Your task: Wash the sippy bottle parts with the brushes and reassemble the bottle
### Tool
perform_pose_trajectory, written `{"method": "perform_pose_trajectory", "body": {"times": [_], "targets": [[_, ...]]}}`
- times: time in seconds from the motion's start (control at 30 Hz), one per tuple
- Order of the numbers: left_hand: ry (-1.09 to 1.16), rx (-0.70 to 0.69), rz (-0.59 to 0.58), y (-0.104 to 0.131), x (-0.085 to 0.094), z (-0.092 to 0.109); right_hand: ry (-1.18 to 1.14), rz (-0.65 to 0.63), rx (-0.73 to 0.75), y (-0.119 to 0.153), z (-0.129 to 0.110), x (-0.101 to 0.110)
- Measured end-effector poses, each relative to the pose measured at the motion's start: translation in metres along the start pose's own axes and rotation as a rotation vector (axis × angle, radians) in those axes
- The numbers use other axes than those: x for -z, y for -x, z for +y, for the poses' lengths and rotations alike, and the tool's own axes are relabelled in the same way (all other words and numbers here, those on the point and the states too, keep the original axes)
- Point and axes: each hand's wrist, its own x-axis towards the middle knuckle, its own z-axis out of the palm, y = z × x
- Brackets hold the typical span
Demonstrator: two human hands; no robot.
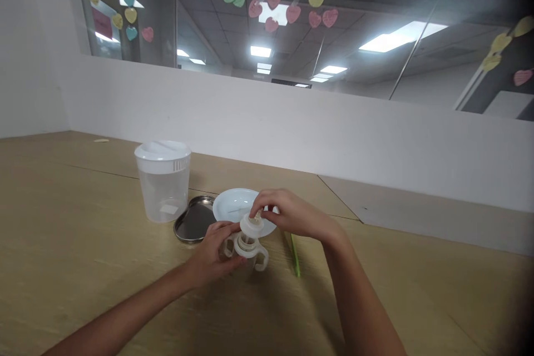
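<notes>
Upright on the wooden surface (104, 267), the small clear two-handled plastic cup (246, 253) is gripped by the left hand (214, 258), while its white lid (252, 226) is pinched from above by right-hand fingers (262, 204).

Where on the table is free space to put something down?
Bare wood lies left of the clear jug and right of the green stick. It is crowded around the metal dish, white plate and handled cup.

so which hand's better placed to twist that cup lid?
Probably the right hand: its fingertips already pinch the lid from above, while the left hand steadies the handled cup.
</notes>
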Motion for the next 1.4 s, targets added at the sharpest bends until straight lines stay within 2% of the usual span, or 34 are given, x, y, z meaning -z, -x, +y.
{"method": "perform_pose_trajectory", "body": {"times": [0.17, 0.3, 0.43, 0.53, 0.67, 0.77, 0.83, 0.9, 1.03, 1.2, 1.3, 1.4], "targets": [[0.130, 0.019, 0.025, -0.013, 0.012, 0.018, -0.060, 0.176, -0.017, 0.016, -0.007, 0.016], [0.140, -0.041, 0.007, -0.041, 0.023, 0.044, -0.043, 0.290, 0.001, 0.025, -0.014, 0.024], [0.151, -0.064, -0.025, -0.070, 0.037, 0.064, -0.006, 0.495, -0.035, 0.031, -0.011, 0.029], [0.054, -0.087, -0.020, -0.087, 0.047, 0.059, 0.045, 0.637, -0.093, 0.038, -0.002, 0.035], [-0.080, -0.046, -0.108, -0.105, 0.049, 0.032, 0.090, 0.789, -0.178, 0.048, 0.010, 0.045], [-0.351, -0.002, -0.193, -0.115, 0.039, 0.012, 0.069, 0.789, -0.203, 0.048, 0.014, 0.046], [-0.575, 0.047, -0.219, -0.120, 0.029, 0.002, 0.051, 0.765, -0.209, 0.043, 0.015, 0.044], [-0.702, 0.099, -0.230, -0.123, 0.019, -0.007, 0.039, 0.724, -0.224, 0.035, 0.015, 0.039], [-0.783, 0.169, -0.236, -0.127, 0.004, -0.021, 0.040, 0.627, -0.248, 0.021, 0.016, 0.028], [-0.827, 0.182, -0.270, -0.128, -0.003, -0.032, 0.061, 0.514, -0.288, 0.007, 0.019, 0.014], [-0.825, 0.177, -0.279, -0.130, 0.001, -0.029, 0.058, 0.474, -0.296, -0.001, 0.026, 0.006], [-0.776, 0.162, -0.268, -0.131, 0.018, -0.014, 0.065, 0.466, -0.294, -0.006, 0.036, -0.001]]}}
